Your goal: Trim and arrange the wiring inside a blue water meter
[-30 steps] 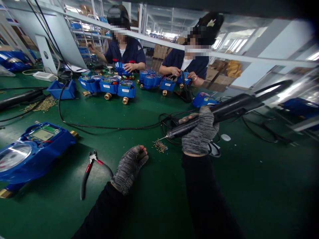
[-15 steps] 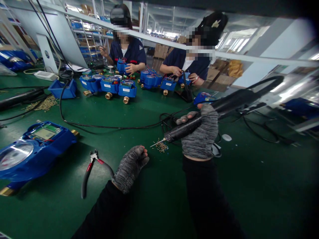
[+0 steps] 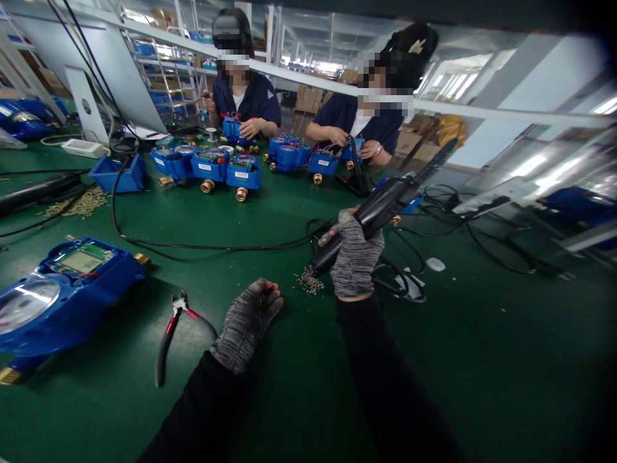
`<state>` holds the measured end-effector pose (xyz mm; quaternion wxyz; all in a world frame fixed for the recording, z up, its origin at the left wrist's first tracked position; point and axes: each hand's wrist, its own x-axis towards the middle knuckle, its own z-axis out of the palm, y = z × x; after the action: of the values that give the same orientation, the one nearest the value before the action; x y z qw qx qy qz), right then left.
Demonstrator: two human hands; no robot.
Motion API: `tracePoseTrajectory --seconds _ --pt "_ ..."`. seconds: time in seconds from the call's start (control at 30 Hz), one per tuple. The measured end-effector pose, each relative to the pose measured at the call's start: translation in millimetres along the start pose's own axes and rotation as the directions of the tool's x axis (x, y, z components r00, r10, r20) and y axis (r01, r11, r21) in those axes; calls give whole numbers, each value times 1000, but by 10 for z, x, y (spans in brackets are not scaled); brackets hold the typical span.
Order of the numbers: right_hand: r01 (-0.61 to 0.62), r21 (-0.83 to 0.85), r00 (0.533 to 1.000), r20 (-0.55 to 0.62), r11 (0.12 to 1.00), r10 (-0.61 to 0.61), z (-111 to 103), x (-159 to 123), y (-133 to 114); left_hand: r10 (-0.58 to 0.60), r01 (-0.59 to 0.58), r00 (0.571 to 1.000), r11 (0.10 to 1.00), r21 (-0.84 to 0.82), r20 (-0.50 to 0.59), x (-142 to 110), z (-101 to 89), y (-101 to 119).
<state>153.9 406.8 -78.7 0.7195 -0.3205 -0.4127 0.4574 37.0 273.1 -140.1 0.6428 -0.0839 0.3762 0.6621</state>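
My right hand (image 3: 359, 257), in a grey fingerless knit glove, is wrapped round a black electric screwdriver (image 3: 388, 206). The tool slants down to the left, its lower end at a small pile of screws (image 3: 309, 281) on the green table. Left of that pile, my left hand (image 3: 250, 321), gloved alike, rests with curled fingers; what lies within them is too small to make out. Beside its wrist lie cutting pliers (image 3: 179, 315) with red and black handles, jaws spread. Farther left sits a blue water meter (image 3: 72, 289) with a display, a round dial and brass ends.
Several blue meters (image 3: 211, 166) stand across the table before two co-workers (image 3: 248, 96), whose hands are on other meters. A blue bin (image 3: 118, 173) is near a larger heap of screws (image 3: 80, 202). A black cable (image 3: 231, 247) crosses the table; more cables lie at right.
My right hand and the screwdriver have moved left and tilted steeper, bringing the tool's lower end to the screw pile. My left hand stays almost in place, fingers still curled.
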Motion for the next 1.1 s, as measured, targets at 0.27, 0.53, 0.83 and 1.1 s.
tracePoseTrajectory --seconds 0.27,0.53,0.83,1.1 --pt "29 -27 999 -13 999 -29 -87 88 -42 -10 10 1000 1000 -3 -4 -22 8 17" --pt "4 -40 1000 -17 999 -5 -83 79 -19 0 0 1000 1000 4 11 -21 -2 8" --pt "-71 92 997 -28 993 74 -56 81 -308 28 -30 997 999 40 66 2 -35 -17" --pt "-223 233 974 84 947 209 57 -68 -414 -66 38 980 988 147 189 -136 48 -82"
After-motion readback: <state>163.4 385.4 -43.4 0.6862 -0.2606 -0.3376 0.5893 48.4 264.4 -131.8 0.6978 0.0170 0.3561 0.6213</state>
